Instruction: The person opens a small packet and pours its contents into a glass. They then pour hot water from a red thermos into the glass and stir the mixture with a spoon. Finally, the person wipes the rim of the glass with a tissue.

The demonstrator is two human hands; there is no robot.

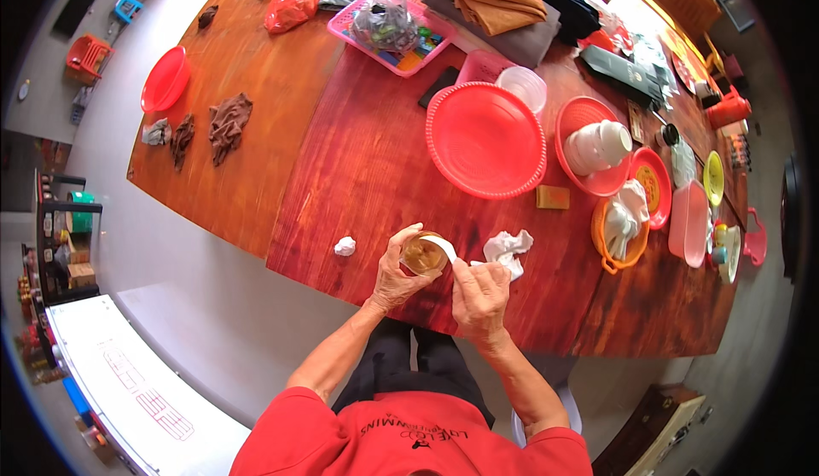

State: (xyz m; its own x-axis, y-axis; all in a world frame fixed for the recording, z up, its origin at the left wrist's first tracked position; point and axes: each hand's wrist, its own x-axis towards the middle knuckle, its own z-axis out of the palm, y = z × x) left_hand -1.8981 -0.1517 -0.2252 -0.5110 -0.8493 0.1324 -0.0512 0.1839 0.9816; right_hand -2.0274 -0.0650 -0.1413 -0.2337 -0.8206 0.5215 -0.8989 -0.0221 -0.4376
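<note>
Just above the near table edge, my left hand (397,273) is wrapped round a small see-through cup (417,257) with something yellowish brown in it. The cup's open mouth faces up toward me. Between the closed fingers of my right hand (480,295) is a narrow white curved thing (441,245); its end lies at the cup's rim. Whether it is a spoon or folded tissue I cannot tell. Crumpled white tissue (509,249) lies right beside my right hand. A smaller tissue ball (345,246) rests to the left of my left hand.
Beyond my hands stands a large red plastic basin (485,140). A red bowl (566,120) with stacked white cups, an orange basket (611,239) and a pink tub (688,223) crowd the right. Brown rags (229,126) and a red bowl (166,79) occupy the left.
</note>
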